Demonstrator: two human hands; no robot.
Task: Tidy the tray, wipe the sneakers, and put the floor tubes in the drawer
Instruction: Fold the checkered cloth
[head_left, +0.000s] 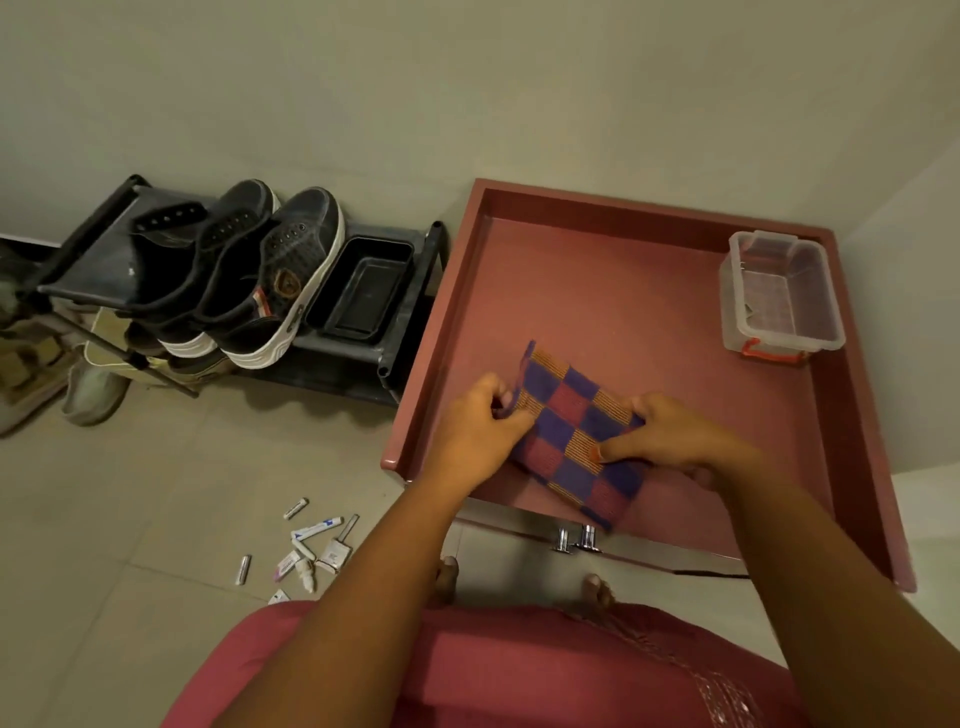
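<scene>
Beige floor tiles (156, 509) lie below us, with an open reddish drawer (623, 291) ahead. We reach both arms down into it: our left hand (475, 431) pinches one edge of a folded checked cloth (576, 441), our right hand (675, 436) grips the opposite edge, thumb on top. Dark sneakers (249, 275) stand on a rack (395, 312) beside a black tray (363, 291); small tubes (311, 545) lie scattered on the floor.

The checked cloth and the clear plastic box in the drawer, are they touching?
Apart. The head view shows bare drawer floor between the cloth and the box in the far corner.
</scene>
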